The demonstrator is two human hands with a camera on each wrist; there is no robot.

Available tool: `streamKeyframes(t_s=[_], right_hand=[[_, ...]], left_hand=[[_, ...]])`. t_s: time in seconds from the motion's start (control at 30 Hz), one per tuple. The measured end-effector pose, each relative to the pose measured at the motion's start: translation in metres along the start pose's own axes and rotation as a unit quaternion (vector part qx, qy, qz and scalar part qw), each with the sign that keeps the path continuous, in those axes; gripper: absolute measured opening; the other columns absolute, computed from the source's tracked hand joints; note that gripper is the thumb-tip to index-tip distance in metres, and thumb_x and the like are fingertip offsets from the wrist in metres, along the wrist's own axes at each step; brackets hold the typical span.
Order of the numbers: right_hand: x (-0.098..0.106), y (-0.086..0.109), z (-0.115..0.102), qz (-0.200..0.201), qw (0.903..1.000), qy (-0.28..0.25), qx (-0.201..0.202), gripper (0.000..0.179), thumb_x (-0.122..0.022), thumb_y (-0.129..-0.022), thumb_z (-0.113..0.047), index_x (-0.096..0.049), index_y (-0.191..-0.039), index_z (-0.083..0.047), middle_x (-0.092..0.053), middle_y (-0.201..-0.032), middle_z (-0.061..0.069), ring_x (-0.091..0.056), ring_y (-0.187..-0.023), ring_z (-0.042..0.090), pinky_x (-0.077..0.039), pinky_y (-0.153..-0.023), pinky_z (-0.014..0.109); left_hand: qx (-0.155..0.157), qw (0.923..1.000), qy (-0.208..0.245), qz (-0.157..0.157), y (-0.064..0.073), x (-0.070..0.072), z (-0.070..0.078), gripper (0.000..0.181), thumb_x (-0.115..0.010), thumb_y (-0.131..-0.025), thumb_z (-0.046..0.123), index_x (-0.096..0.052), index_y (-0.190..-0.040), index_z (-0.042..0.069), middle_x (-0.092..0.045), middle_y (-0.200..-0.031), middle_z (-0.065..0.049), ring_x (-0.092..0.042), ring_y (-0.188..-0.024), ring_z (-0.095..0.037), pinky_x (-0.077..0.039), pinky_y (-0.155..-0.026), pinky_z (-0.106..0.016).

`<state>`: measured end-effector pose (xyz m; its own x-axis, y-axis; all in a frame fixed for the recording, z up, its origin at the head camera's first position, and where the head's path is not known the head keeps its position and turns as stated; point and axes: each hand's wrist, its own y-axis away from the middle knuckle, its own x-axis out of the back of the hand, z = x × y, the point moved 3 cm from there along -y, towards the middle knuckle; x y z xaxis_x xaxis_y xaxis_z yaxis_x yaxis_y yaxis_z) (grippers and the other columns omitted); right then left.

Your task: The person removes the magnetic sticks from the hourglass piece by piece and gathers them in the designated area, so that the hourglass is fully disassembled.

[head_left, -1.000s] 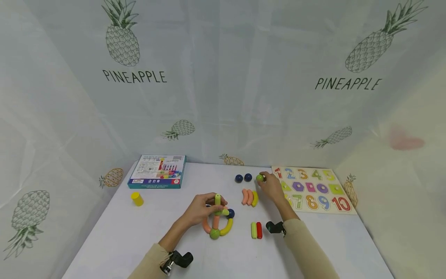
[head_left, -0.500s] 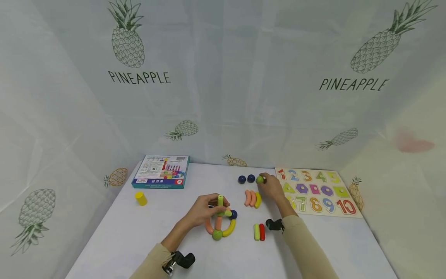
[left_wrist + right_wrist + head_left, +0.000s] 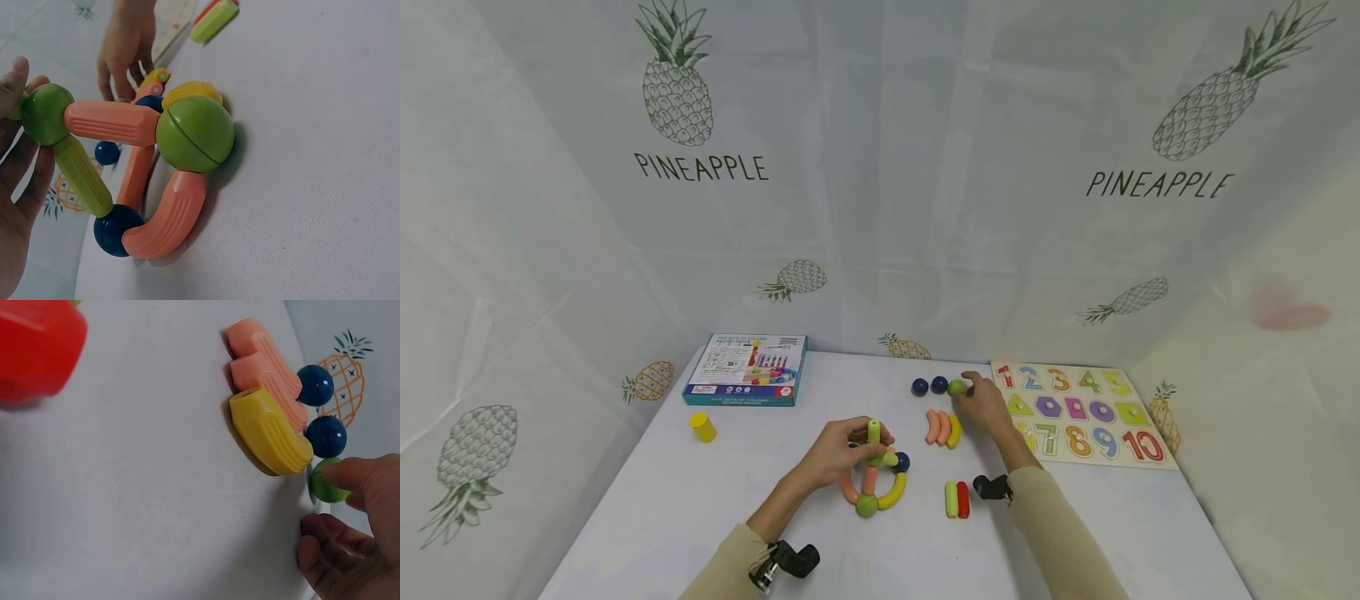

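My left hand [image 3: 833, 452] holds the upright light-green stick [image 3: 874, 433] at the top of a magnetic stick-and-ball frame. In the left wrist view its fingers lie around the upper green ball [image 3: 47, 114]; salmon sticks [image 3: 112, 122], a lower green ball [image 3: 195, 134] and a dark blue ball [image 3: 117, 230] make up the frame. My right hand [image 3: 987, 405] is at a loose green ball [image 3: 957, 387] beside two dark blue balls [image 3: 939, 384]. In the right wrist view the thumb overlaps this green ball [image 3: 326, 482], while the other fingers stand apart from it.
Two salmon curved sticks and a yellow curved stick [image 3: 953, 431] lie between the hands. Nearer are a light-green stick and a red stick [image 3: 963, 500]. A number board [image 3: 1052, 425] lies right, a box [image 3: 745, 371] back left, with a yellow cylinder [image 3: 703, 427] before it.
The green ball has shifted slightly left toward the blue balls, and the right fingers have loosened from it. The left hand stays on the frame. The head view has shifted a little.
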<state>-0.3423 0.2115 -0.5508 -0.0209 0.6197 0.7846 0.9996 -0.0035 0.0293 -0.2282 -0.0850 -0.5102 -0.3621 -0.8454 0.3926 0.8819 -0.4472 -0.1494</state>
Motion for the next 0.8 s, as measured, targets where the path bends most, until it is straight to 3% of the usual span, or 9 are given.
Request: streamKeyframes(t_s=[0.27,0.37,0.5,0.67,0.8], right_hand=[[0.005,0.006,-0.002,0.026,0.9993,-0.025,0.015,0.055,-0.064,-0.096,-0.024,-0.047,-0.145,-0.007,-0.059,-0.121,0.021,-0.058,-0.1,0.032,-0.052,-0.083,0.044],[0.011,0.011,-0.007,0.057,0.9962,-0.048,0.046,0.048,-0.063,-0.098,-0.025,-0.052,-0.141,-0.009,-0.06,-0.117,0.017,-0.059,-0.095,0.03,-0.051,-0.077,0.04],[0.018,0.025,-0.022,0.073,0.9899,-0.078,0.092,0.035,-0.063,-0.099,-0.026,-0.063,-0.131,-0.009,-0.063,-0.109,0.01,-0.06,-0.09,0.025,-0.051,-0.072,0.034],[0.014,0.056,-0.055,0.025,0.9808,-0.122,0.15,0.026,-0.063,-0.101,-0.029,-0.069,-0.122,-0.015,-0.067,-0.105,0.001,-0.061,-0.087,0.021,-0.052,-0.067,0.027],[0.002,0.084,-0.089,-0.041,0.9617,-0.164,0.216,0.024,-0.063,-0.101,-0.033,-0.069,-0.12,-0.02,-0.068,-0.101,-0.005,-0.063,-0.079,0.019,-0.053,-0.064,0.026]], left_hand=[[0.003,0.9998,-0.016,-0.012,0.001,0.002,0.0,0.015,-0.073,-0.094,0.027,-0.071,-0.108,0.024,-0.075,-0.107,0.002,-0.068,-0.096,-0.012,-0.053,-0.086,-0.028],[0.003,0.9989,-0.042,-0.021,0.0,0.005,-0.001,0.019,-0.072,-0.094,0.031,-0.072,-0.111,0.022,-0.075,-0.108,0.002,-0.066,-0.094,-0.013,-0.053,-0.086,-0.03],[0.007,0.9969,-0.072,-0.031,0.0,0.007,-0.005,0.023,-0.073,-0.093,0.034,-0.072,-0.113,0.022,-0.073,-0.107,0.01,-0.065,-0.097,-0.014,-0.053,-0.088,-0.035],[0.023,0.9956,-0.079,-0.046,0.004,0.007,-0.013,0.029,-0.079,-0.088,0.031,-0.071,-0.116,0.024,-0.071,-0.111,0.013,-0.065,-0.101,-0.014,-0.053,-0.092,-0.041],[0.018,0.9955,-0.078,-0.049,0.007,0.006,-0.016,0.032,-0.08,-0.088,0.026,-0.071,-0.119,0.023,-0.072,-0.11,0.011,-0.064,-0.098,-0.012,-0.053,-0.091,-0.043]])
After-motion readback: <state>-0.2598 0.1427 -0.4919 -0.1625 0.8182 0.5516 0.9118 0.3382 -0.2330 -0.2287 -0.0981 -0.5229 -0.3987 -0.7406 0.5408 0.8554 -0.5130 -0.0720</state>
